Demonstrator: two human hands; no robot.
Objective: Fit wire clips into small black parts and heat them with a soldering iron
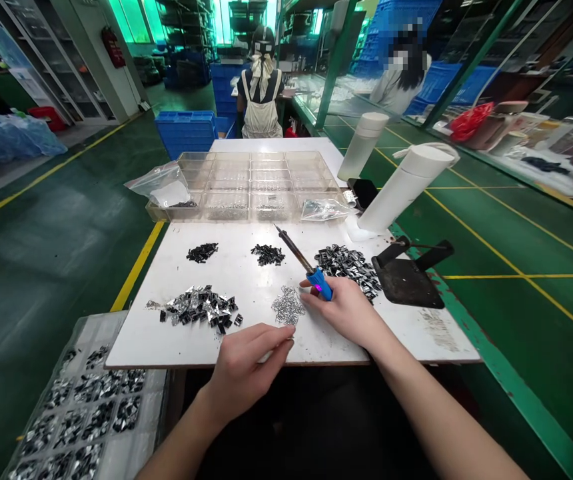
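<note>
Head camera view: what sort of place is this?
Probably a factory workshop: the right hand holds a soldering iron, small shiny pieces lie in piles, and blue crates stand beyond.

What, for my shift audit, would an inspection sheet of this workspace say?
Surface: white table, dark marks near its right corner.
Job's things: soldering iron, silver pieces, four piles of dark parts, compartment box, black stand.
Clutter: white bottles, likely phone, plastic bags.
Hands: right hand holds the soldering iron; left hand has fingertips by the silver pieces, grip unclear.
Cables: nothing seen.
Surroundings: green floor, yellow lines, parts tray lower left, other people.
</note>
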